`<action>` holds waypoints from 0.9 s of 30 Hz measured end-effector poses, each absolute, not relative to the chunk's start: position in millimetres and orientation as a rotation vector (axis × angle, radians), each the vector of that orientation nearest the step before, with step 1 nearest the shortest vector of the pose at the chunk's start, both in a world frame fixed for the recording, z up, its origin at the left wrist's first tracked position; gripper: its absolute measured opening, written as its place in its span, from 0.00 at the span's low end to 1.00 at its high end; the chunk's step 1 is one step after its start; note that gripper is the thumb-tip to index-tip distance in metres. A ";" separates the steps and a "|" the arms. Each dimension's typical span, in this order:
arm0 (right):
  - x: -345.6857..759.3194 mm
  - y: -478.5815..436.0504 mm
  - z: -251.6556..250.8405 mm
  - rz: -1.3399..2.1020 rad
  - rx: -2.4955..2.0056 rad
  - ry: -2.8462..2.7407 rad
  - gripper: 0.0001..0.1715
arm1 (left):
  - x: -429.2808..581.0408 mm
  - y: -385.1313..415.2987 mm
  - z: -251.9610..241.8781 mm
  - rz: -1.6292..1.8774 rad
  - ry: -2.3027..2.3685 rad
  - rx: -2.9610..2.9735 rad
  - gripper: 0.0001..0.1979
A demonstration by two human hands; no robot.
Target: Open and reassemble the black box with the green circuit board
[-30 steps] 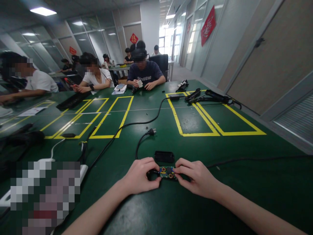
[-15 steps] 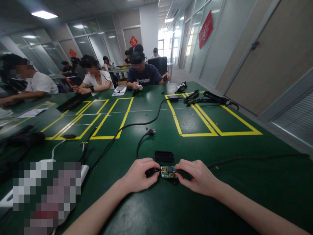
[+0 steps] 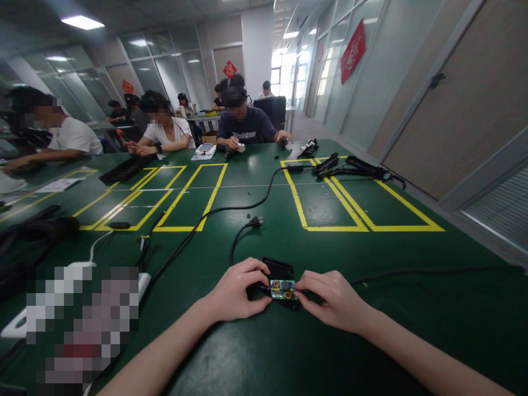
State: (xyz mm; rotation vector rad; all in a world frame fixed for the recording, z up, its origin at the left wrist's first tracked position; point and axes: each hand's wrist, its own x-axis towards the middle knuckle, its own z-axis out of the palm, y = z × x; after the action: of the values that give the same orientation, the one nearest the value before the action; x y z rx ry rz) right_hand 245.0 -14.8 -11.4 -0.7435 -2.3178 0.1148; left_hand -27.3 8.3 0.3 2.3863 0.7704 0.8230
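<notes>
A small green circuit board [image 3: 282,289] with copper coils and blue wires lies between my two hands. A black cable enters it at each end. My left hand [image 3: 241,289] is curled at the board's left end, thumb at the lower corner and fingertips at the upper one. On the right end, my right hand [image 3: 330,300] pinches the board where its wires meet the cable. Just behind the board lies a black plastic casing half [image 3: 280,268], close to my left fingertips. Another black piece [image 3: 293,306] shows partly beneath the board.
A black plug [image 3: 256,221] on a short cord lies beyond my left hand. A long black cable [image 3: 235,208] crosses the green table [image 3: 264,352]. Yellow tape rectangles [image 3: 336,228] mark its surface. A white power strip [image 3: 144,280] is at left. Several people sit across the table.
My left fingers have opened wider and shifted up toward the casing half, whose left side is now tilted or partly covered. My right hand stays almost still at the board.
</notes>
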 end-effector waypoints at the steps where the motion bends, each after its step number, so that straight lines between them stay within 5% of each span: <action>1: 244.9 -15.0 -11.3 0.124 -0.743 -2.318 0.07 | -26.7 8.1 -0.3 0.829 0.785 2.390 0.08; 27: 240.3 -19.2 -8.2 0.170 -0.819 -2.308 0.11 | -18.4 1.8 1.3 0.769 0.896 2.399 0.09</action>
State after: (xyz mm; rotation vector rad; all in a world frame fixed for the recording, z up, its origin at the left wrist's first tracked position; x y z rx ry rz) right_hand 240.3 -19.2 -8.2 -0.8187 -2.3081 0.1704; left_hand -18.4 1.8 1.3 2.3993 0.8958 0.7689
